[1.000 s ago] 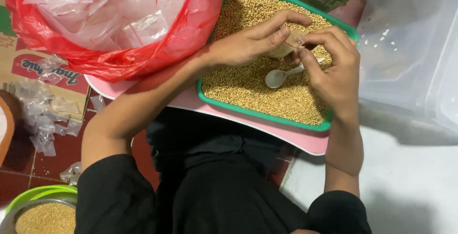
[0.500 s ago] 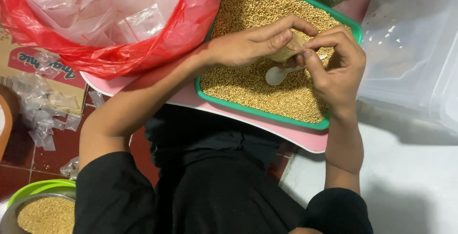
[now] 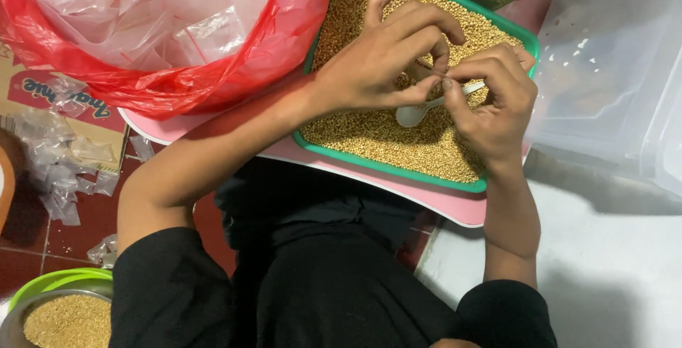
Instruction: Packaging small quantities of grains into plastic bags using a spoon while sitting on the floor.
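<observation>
Both hands, left (image 3: pixel 376 64) and right (image 3: pixel 490 99), pinched something small (hidden) over the seed tray (image 3: pixel 387 167), catching spills; spoon (image 3: pixel 419 112) lay below.

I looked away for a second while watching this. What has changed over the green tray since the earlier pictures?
Little. The left hand and right hand have drawn closer, their fingertips now meeting over the grain. The white spoon has its handle at the right hand's fingers, bowl above the grain as before. What the fingertips pinch is too small to tell. The green tray, red bag and clear bin stayed put.
</observation>
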